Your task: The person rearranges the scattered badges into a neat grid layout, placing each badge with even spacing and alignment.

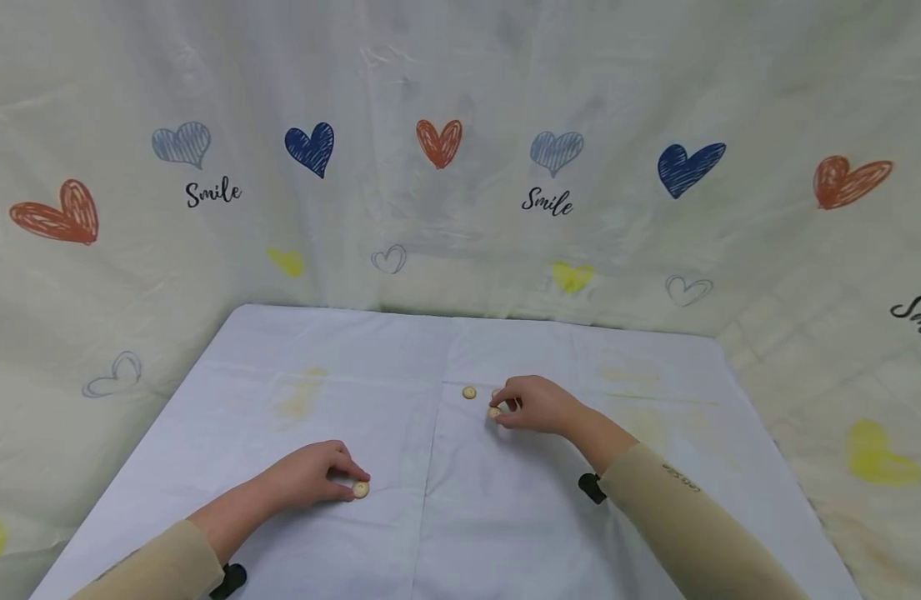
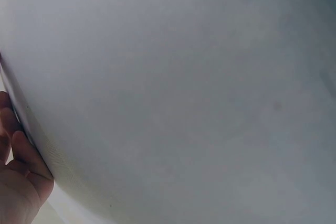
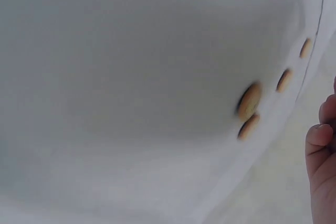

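Note:
In the head view my left hand [image 1: 306,477] is low over the white-covered table. Thumb and fingertips pinch a small round tan disc [image 1: 361,489], like a cookie or wooden button. Farther back, my right hand [image 1: 541,406] pinches a similar disc [image 1: 493,412] at its edge. Another disc [image 1: 496,392] sits just behind, partly covered by the fingers, and one more disc [image 1: 469,392] lies to the left. The right wrist view has several discs [image 3: 249,100], two overlapping, with the hand [image 3: 323,150] at the right edge. Left wrist view: curled fingers [image 2: 31,156], no disc visible.
A white cloth [image 1: 370,400] with a seam and faint yellow patches covers the table. Behind it hangs a pale curtain [image 1: 460,67] printed with hearts and the word Smile. Dark wrist devices [image 1: 592,488] are worn by the sleeve cuffs.

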{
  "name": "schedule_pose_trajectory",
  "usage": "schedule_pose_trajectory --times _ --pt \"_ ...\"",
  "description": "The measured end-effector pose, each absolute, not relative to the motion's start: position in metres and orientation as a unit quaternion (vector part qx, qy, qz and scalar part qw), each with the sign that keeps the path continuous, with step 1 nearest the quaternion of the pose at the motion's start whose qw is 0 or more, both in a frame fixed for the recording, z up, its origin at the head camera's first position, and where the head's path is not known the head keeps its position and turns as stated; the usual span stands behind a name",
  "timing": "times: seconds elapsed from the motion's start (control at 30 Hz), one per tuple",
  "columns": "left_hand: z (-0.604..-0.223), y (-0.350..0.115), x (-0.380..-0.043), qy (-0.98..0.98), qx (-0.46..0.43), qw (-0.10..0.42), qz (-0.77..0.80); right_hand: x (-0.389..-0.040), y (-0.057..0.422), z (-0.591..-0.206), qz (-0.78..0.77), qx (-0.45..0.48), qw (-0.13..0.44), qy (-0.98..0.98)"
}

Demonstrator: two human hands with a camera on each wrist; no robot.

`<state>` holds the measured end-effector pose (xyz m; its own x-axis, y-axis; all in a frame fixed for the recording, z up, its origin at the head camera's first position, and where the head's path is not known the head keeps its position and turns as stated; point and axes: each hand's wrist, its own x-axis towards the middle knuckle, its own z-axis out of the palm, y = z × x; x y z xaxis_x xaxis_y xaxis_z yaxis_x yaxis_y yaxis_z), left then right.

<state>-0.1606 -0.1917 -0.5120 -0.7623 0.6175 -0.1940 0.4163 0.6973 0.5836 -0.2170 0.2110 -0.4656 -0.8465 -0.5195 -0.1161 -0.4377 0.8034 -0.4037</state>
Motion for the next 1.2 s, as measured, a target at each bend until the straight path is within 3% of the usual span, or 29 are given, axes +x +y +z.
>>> schedule_pose_trajectory --times 0.27,0.87,1.2 --pt "-0.509 -0.192 -0.159 0.897 0.287 0.197 0.271 -0.222 0.233 -0.47 -0.207 -0.241 0.097 0.943" --pt "-0.507 -0.193 -0.159 0.902 0.282 0.196 0.263 -0.232 0.22 -0.489 -0.077 -0.252 0.127 0.956" --pt "-0.505 -0.191 -0.156 0.902 0.28 0.189 0.267 -0.229 0.222 -0.486 -0.135 -0.228 0.136 0.954"
